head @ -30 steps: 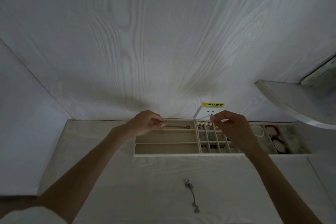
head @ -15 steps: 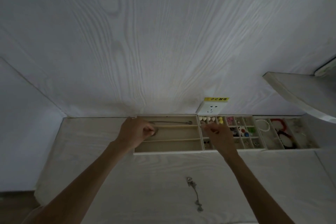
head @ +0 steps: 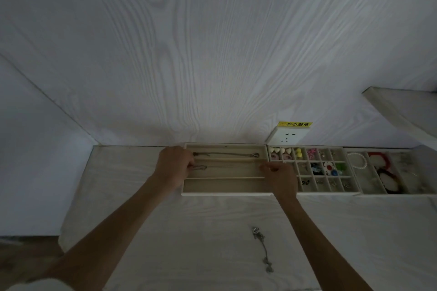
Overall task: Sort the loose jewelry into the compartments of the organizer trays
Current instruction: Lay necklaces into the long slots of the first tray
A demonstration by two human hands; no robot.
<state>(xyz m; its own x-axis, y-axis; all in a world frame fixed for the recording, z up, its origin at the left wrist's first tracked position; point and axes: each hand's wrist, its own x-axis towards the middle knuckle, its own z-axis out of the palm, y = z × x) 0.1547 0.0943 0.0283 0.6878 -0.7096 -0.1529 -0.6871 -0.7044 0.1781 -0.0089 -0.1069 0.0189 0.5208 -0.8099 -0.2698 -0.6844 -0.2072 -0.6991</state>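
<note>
Both hands were down in the long-slot tray (head: 224, 194), at the middle slot. Left hand (head: 173, 165) sat at the slot's left end, fingers curled, pinching one end of a thin chain (head: 201, 168). Right hand (head: 280, 176) was at the right end, fingertips pinched together; the chain was too fine there to confirm what they held. The chain ran along the middle slot between them. The far slot held another necklace (head: 227, 154), laid straight. A third chain (head: 262, 247) lay loose on the table (head: 165, 231), near side, well apart from the trays. The grid tray (head: 326, 192) with small pieces and the bracelet tray (head: 402, 192) sat touching to the right, under a wall socket (head: 287, 136).
</note>
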